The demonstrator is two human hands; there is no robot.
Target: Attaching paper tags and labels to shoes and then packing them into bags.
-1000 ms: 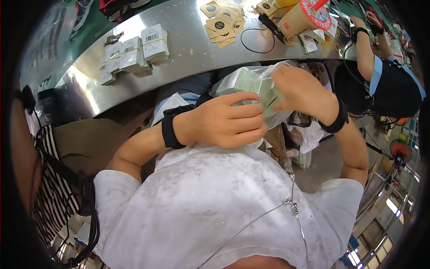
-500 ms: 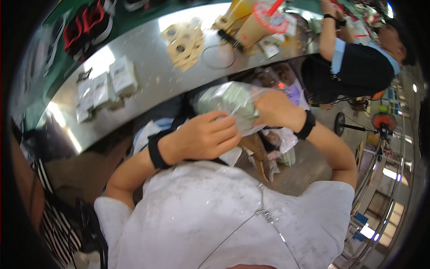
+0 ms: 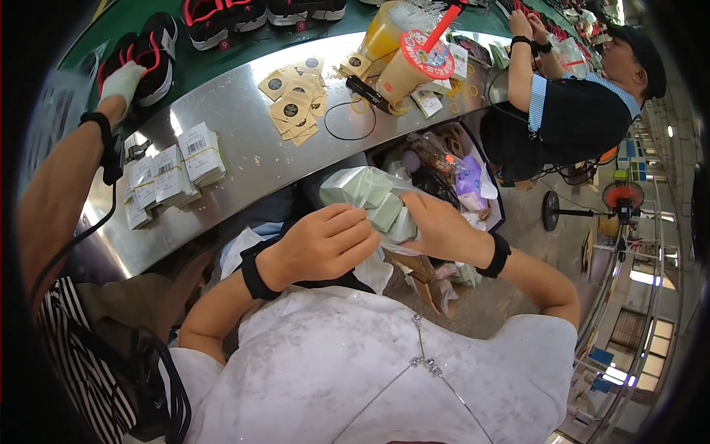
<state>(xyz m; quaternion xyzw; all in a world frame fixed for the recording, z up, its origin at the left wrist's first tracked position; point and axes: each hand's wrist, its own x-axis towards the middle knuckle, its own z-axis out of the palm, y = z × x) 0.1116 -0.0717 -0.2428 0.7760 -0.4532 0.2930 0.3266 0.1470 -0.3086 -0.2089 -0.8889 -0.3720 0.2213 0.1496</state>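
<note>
A clear plastic bag [image 3: 340, 183] hangs in front of my chest, just off the bench's near edge. Bundles of pale green paper tags [image 3: 383, 209] show through its film. My right hand [image 3: 447, 231] grips the bag's right side, thumb on top and the other fingers hidden beneath. On its near left side, my left hand [image 3: 322, 243] has its fingers curled in at the bag's edge, apparently pinching the film; the fingertips are partly hidden.
Banded stacks of white tags [image 3: 170, 172], brown square cards [image 3: 294, 103] and a lidded drink cup [image 3: 414, 66] stand on the metal bench [image 3: 248, 166]. A co-worker's gloved hand [image 3: 122, 85] touches black-and-red shoes [image 3: 155, 63]. Below the bench sits a box of waste [image 3: 497, 211]; another person [image 3: 577, 96] works at right.
A co-worker's gloved hand has come in at the left, onto the shoes. The bag has tilted, showing more of the tag bundles, and my right hand has lowered slightly. The view has shifted.
</note>
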